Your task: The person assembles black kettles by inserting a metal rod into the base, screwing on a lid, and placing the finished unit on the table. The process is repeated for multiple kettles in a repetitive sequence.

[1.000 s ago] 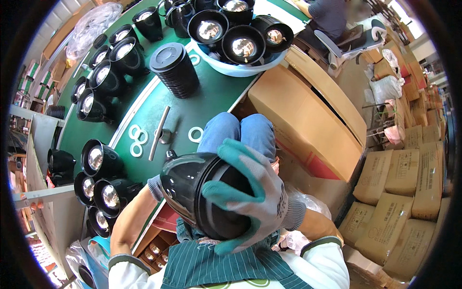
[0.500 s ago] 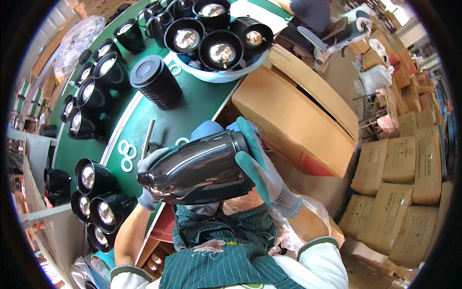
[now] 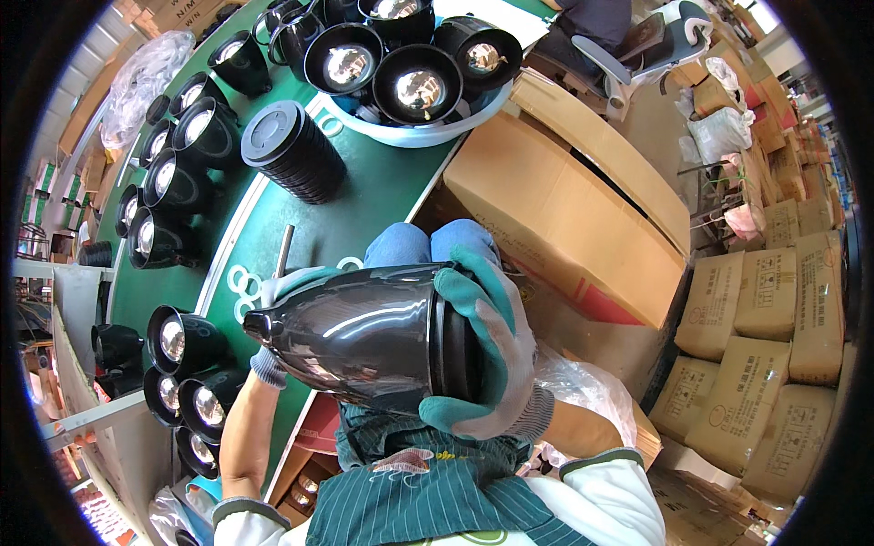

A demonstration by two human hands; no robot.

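A glossy black jug shell (image 3: 350, 328) lies sideways above my lap, its narrow spout end toward the left. My left hand (image 3: 289, 284), in a grey and green glove, is wrapped round the spout end; most of its fingers are hidden behind the shell. At the wide end, my gloved right hand (image 3: 499, 350) curls round a black ridged base (image 3: 453, 353), with the fingers over the top and the thumb below. Beyond my left hand, white rings (image 3: 244, 284) and a metal rod (image 3: 286, 247) are on the green table (image 3: 373, 196).
A stack of black discs (image 3: 293, 153) stands on the table. Black jugs with shiny liners (image 3: 187, 182) line the left, and more fill a pale blue basin (image 3: 410, 136). An open carton (image 3: 555, 214) sits at the right, stacked cartons (image 3: 742, 355) beyond. Another person (image 3: 592, 23) sits behind.
My right hand has shifted from the jug's rim to wrap round its wide end, where the black base now shows. The jug has turned slightly and come a little closer to me.
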